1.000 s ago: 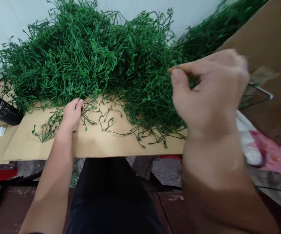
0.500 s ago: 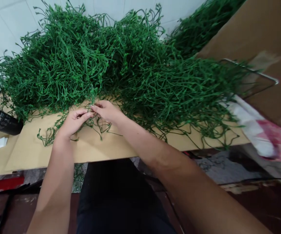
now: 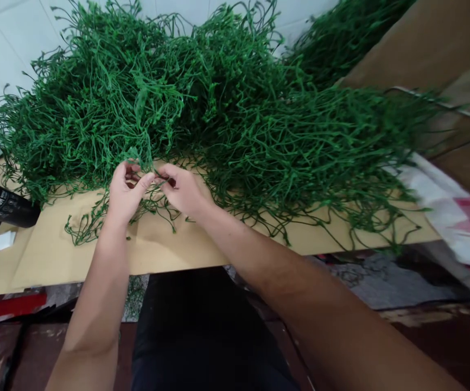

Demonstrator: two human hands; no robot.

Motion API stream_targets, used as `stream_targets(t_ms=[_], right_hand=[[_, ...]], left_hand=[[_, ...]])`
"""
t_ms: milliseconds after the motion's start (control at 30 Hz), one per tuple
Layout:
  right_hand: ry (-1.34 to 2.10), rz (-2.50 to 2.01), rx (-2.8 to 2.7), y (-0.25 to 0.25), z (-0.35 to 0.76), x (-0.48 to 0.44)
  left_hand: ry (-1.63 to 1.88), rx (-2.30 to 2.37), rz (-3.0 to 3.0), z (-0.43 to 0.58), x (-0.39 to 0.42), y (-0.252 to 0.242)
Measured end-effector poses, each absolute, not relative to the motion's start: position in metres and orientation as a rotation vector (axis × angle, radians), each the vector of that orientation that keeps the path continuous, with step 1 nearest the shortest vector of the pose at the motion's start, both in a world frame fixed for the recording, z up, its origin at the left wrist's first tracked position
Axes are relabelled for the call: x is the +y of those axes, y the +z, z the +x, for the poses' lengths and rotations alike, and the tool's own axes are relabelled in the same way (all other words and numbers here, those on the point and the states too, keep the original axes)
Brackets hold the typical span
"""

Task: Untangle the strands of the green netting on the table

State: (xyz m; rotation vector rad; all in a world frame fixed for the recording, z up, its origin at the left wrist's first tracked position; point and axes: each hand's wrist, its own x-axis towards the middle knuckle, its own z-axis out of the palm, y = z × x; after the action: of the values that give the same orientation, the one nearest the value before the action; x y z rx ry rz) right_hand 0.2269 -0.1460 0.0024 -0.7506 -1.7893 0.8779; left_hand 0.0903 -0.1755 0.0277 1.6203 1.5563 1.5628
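A big heap of thin green plant stems (image 3: 108, 103) with small branching tips lies along the back of a cardboard-covered table (image 3: 170, 251); they look like artificial plastic stems. At its front edge my left hand (image 3: 126, 193) is closed, thumb and fingers pinching a few of the green stems (image 3: 147, 155). Beside it, nearly touching, my right hand (image 3: 184, 190) pinches stems from the same small bunch. Exactly how many stems each hand has is hidden by the fingers. Loose stems (image 3: 82, 231) lie under and left of my hands.
More stems (image 3: 308, 146) spread to the right, laid lengthwise. A black vacuum bottle (image 3: 5, 203) lies tilted at the left, near a small white paper (image 3: 4, 240). At the right stand a brown cardboard sheet (image 3: 434, 49), a metal wire handle (image 3: 442, 103) and a white-and-red cloth (image 3: 450, 212).
My left hand has moved up and its fingers now curl around the bunch's stems. My right hand stays close by, turned slightly. The view has shifted a little.
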Motion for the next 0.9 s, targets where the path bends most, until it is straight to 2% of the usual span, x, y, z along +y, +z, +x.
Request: stream_targets(t_ms=[133,233,433,900], right_hand=[[0.86,-0.761,-1.856,0.002,0.227,-0.149],[1.11,-0.766,-1.7,0.006,0.226,-0.149],[1.613,-0.774,-1.354,0.024,0.223,-0.143],[1.741,-0.849,-0.866,0.028,0.219,-0.124]], left_hand=[[1.566,1.543,1.408,0.094,-0.169,0.026],[1.62,1.485,1.293,0.09,-0.17,0.023],[1.449,1.402,1.412,0.097,-0.175,0.019],[1.517,1.569,1.227,0.095,-0.176,0.024]])
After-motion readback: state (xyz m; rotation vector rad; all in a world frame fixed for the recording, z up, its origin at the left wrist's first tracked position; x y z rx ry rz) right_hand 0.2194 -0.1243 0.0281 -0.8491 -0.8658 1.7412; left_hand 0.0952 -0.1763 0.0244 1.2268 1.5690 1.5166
